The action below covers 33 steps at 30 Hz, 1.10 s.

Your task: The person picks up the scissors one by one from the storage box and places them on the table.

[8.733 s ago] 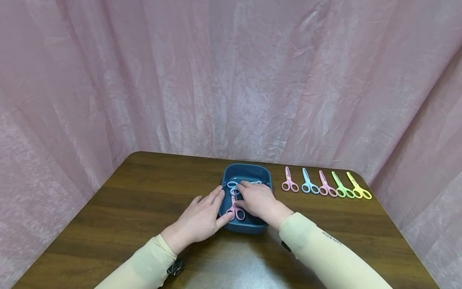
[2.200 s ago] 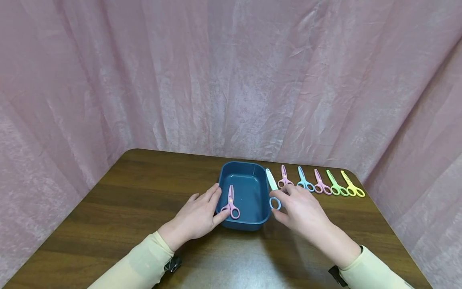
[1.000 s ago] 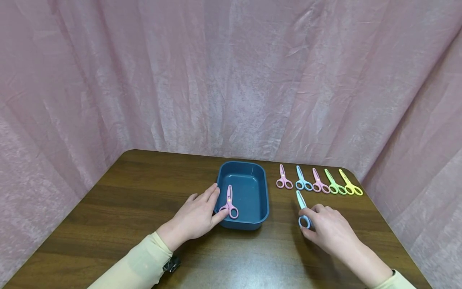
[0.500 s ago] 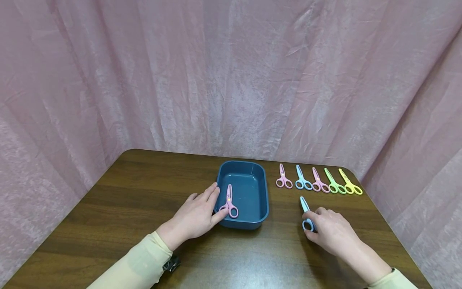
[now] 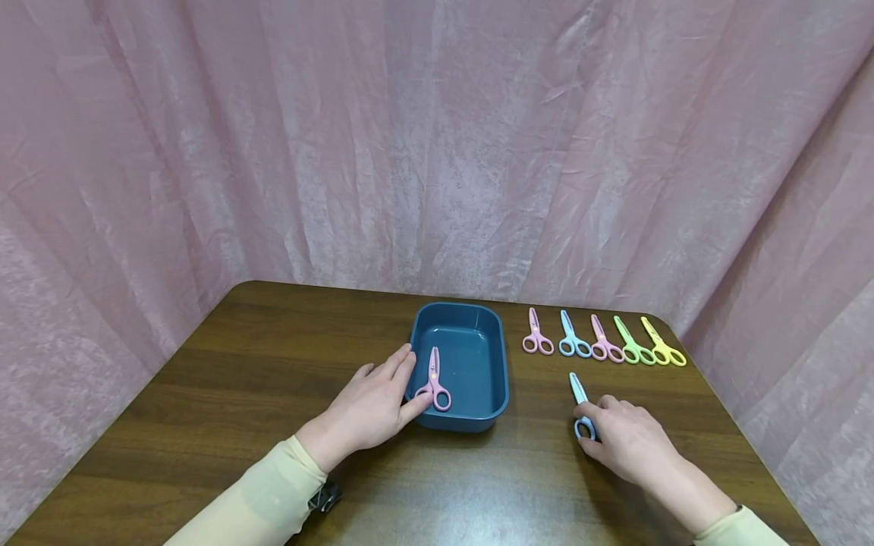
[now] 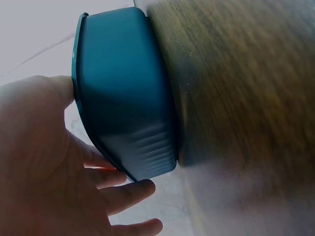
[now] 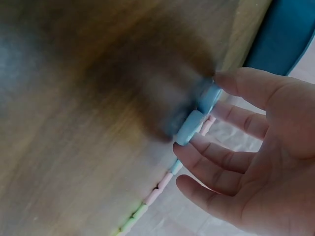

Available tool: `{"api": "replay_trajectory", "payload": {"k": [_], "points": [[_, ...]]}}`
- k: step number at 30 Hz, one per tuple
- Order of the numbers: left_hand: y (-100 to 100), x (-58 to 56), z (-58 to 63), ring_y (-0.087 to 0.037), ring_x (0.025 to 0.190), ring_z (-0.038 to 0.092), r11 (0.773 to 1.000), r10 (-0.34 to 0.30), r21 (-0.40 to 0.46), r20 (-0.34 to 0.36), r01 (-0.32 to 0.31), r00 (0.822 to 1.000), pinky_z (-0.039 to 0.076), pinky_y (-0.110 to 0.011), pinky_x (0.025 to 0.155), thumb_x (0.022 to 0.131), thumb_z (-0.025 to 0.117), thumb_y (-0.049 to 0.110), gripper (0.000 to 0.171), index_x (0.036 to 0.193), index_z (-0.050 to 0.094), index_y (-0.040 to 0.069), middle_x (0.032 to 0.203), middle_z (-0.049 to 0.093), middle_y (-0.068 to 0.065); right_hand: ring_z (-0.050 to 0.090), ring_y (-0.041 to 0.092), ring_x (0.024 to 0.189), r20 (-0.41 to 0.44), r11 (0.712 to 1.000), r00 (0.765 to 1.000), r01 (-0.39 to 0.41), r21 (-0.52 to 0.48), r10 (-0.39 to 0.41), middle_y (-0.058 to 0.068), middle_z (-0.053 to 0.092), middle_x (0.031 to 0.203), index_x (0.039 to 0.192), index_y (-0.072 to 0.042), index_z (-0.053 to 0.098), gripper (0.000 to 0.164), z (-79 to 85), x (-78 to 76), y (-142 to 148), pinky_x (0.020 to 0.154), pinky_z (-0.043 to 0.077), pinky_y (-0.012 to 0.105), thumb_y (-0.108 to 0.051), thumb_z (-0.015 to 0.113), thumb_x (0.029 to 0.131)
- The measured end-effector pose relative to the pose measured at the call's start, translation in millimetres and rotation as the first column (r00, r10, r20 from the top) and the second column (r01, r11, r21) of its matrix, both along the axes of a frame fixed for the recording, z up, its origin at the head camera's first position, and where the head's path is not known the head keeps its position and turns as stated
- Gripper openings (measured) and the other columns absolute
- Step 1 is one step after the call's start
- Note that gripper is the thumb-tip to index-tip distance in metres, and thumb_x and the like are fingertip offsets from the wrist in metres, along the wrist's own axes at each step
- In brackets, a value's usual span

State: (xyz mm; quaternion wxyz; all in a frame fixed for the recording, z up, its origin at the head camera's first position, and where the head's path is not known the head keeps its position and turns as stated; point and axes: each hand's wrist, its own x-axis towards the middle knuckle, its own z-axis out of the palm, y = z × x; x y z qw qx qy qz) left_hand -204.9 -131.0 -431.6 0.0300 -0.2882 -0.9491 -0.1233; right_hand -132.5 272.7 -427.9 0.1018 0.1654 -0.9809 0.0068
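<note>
Blue scissors (image 5: 578, 389) lie on or just at the table to the right, blades pointing away; my right hand (image 5: 624, 440) holds them by the handles. In the right wrist view, the thumb and fingers (image 7: 231, 169) touch the edges of the blue handle loops (image 7: 189, 127). My left hand (image 5: 372, 406) rests on the left rim of a dark blue plastic container (image 5: 507, 379), fingers extended and thumb over the near-left corner. Inside the container lie pink scissors (image 5: 434, 377), one loop partly hidden by the thumb. The left wrist view shows the container's outer wall (image 6: 123, 73) beside the hand (image 6: 44, 162).
Along the back right of the wooden table (image 5: 273, 364) lies a row of scissors: pink (image 5: 535, 334), blue (image 5: 570, 337), pink (image 5: 602, 341), green (image 5: 631, 343) and yellow (image 5: 661, 345). A pink curtain (image 5: 423, 152) hangs behind.
The blue scissors went from the container to the table, in front of the row, carried by my right hand. In the last half second they barely shifted. My left hand stays on the container.
</note>
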Motion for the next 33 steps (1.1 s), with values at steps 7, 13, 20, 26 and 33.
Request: {"api": "replay_trajectory", "payload": {"k": [7,13,20,26,33], "points": [[0.2,-0.1,-0.8,-0.035,0.16,0.04,1.0,0.001,-0.002,-0.009,-0.001,1.0,0.038,-0.07,0.121,0.112,0.05,0.064,0.087,0.166,0.044,-0.004,0.176,0.036,-0.021,0.069,0.031,0.081,-0.042,1.0,0.999,0.005,0.007,-0.005,0.004,0.07,0.098,0.112,-0.017,0.078,0.033,-4.8,5.3,0.6,0.071,0.057,0.054,-0.022,0.095,0.084],[0.5,-0.4,-1.0,-0.035,0.16,0.04,1.0,0.001,-0.007,-0.011,-0.001,1.0,0.038,-0.07,0.121,0.112,0.049,0.065,0.087,0.166,0.043,-0.004,0.176,0.035,-0.021,0.074,0.038,0.101,-0.042,1.0,0.999,0.007,0.001,-0.007,0.011,0.075,0.119,0.126,-0.01,0.079,0.048,-1.5,17.5,-4.2,0.086,0.059,0.059,-0.031,0.096,0.086],[0.6,-0.5,-0.3,-0.036,0.16,0.039,1.0,0.005,-0.002,-0.006,-0.005,1.0,0.037,-0.07,0.122,0.112,0.051,0.064,0.087,0.167,0.043,-0.003,0.176,0.035,-0.021,0.069,0.045,0.125,0.026,1.0,1.0,0.006,0.005,-0.006,0.023,0.07,0.14,0.136,-0.006,0.075,0.059,2.9,34.6,-7.1,0.103,0.055,0.063,-0.04,0.092,0.091],[0.6,-0.2,0.2,-0.037,0.16,0.04,1.0,0.006,-0.013,-0.012,-0.006,1.0,0.037,-0.069,0.122,0.112,0.048,0.066,0.089,0.167,0.043,-0.003,0.176,0.035,-0.021,0.065,0.046,0.132,0.093,1.0,0.996,0.016,0.007,-0.016,0.024,0.066,0.147,0.14,-0.007,0.074,0.063,1.6,40.1,-4.5,0.109,0.051,0.063,-0.048,0.087,0.093],[1.3,-0.4,-0.5,-0.035,0.161,0.039,1.0,0.011,-0.015,-0.01,-0.012,1.0,0.037,-0.069,0.122,0.112,0.048,0.066,0.089,0.167,0.042,-0.003,0.177,0.035,-0.02,0.065,0.046,0.133,0.106,1.0,0.994,0.001,-0.006,-0.001,0.024,0.065,0.148,0.143,-0.007,0.073,0.066,-2.6,39.6,-1.1,0.109,0.051,0.064,-0.05,0.086,0.094]]}}
